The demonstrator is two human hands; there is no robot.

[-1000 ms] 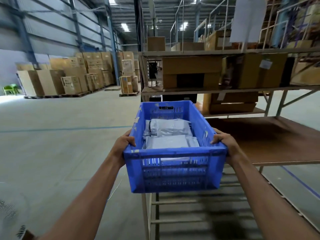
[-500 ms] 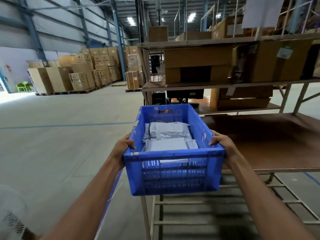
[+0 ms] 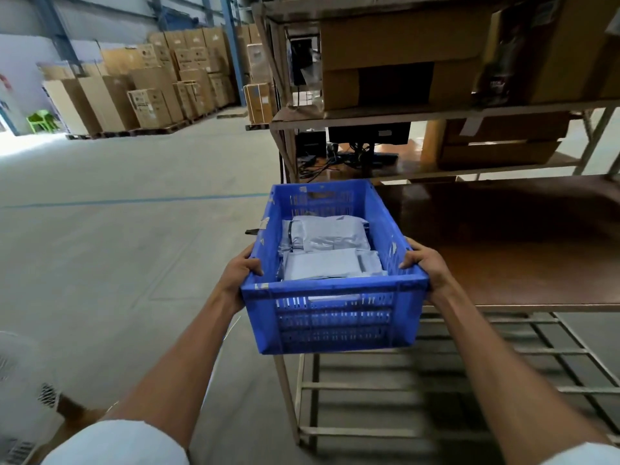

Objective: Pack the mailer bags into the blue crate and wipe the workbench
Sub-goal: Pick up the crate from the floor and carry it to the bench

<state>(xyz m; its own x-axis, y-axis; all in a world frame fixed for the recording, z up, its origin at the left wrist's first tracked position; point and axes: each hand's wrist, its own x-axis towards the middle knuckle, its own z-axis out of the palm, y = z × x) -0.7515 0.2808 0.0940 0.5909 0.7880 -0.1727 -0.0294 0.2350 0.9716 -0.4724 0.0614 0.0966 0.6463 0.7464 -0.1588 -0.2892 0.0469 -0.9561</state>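
Note:
I carry the blue crate (image 3: 335,325) in both hands at the left end of the brown workbench (image 3: 523,250). My left hand (image 3: 240,271) grips the crate's left rim, fingers curled over the edge. On the right rim, my right hand (image 3: 426,263) grips the same way. Grey mailer bags (image 3: 330,251) lie stacked inside the crate. The crate's far end hangs over the workbench's left corner; whether it touches the top I cannot tell.
A metal shelf rack (image 3: 436,112) with cardboard boxes (image 3: 402,58) rises behind the workbench. A monitor and cables (image 3: 365,142) sit on a lower shelf. Bare frame rails (image 3: 469,391) run under the bench. Stacked cartons (image 3: 161,85) stand far left on the concrete floor. A white fan (image 3: 20,380) stands low left.
My view has tilted down and closed in on the bench. The crate, still in both hands, now sits further right and lower in view, nearer the bench corner.

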